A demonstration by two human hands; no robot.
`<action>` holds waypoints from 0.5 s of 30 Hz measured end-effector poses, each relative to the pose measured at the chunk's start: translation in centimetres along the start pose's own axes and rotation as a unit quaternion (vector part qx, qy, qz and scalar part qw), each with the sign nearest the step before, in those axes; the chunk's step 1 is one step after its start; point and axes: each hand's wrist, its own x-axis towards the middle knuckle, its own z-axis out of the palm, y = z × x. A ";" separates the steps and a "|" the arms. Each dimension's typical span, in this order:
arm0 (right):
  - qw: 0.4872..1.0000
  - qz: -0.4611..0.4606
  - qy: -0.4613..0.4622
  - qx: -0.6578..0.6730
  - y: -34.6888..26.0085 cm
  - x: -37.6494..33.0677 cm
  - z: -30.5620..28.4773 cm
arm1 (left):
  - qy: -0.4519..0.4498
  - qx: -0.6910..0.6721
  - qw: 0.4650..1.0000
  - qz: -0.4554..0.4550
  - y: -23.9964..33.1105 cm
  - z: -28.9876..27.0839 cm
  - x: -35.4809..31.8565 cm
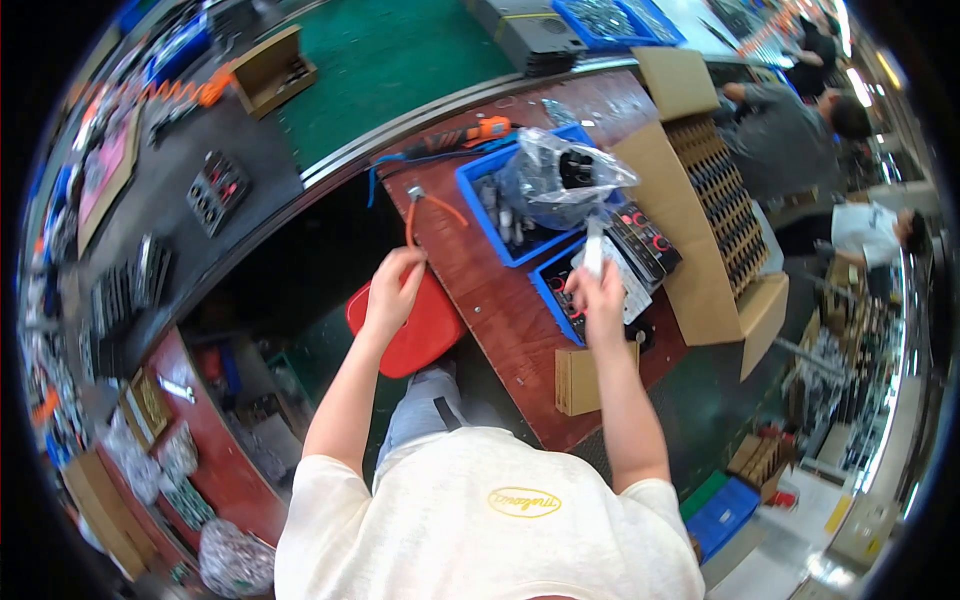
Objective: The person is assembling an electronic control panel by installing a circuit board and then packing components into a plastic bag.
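Observation:
My left hand [393,290] is closed over the table's left edge, its fingertips at the end of one handle of orange-handled pliers [414,208]. The pliers' two thin handles are spread apart. My right hand [600,303] is pinched around a narrow white piece [595,250], held upright; its exact kind is blurred. Below and beside that hand, a small blue bin [548,290] holds black parts with red rings. Further back stands a larger blue bin [468,195] with grey parts and a clear plastic bag [545,185] of black pieces.
An open carton [700,285] with rows of dividers stands at the right, beside black panels with red-ringed dials [645,240]. An orange power tool [480,132] lies behind the bins. A red stool [420,325] is left of the reddish table [510,340]. Co-workers are at the far right.

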 end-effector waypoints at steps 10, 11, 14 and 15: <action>0.845 0.439 -0.232 0.197 14.3 -16.0 4.9 | -0.298 0.372 0.818 -0.321 -1.5 -8.0 -28.5; 0.835 0.446 -0.246 0.207 14.8 -16.2 5.0 | -0.269 0.374 0.821 -0.336 -1.1 -8.3 -30.3; 0.827 0.442 -0.291 0.190 14.9 -16.0 5.9 | -0.204 0.374 0.829 -0.362 -0.4 -8.5 -35.7; 0.832 0.432 -0.305 0.166 14.3 -16.0 6.3 | -0.197 0.372 0.828 -0.371 -0.2 -8.5 -37.6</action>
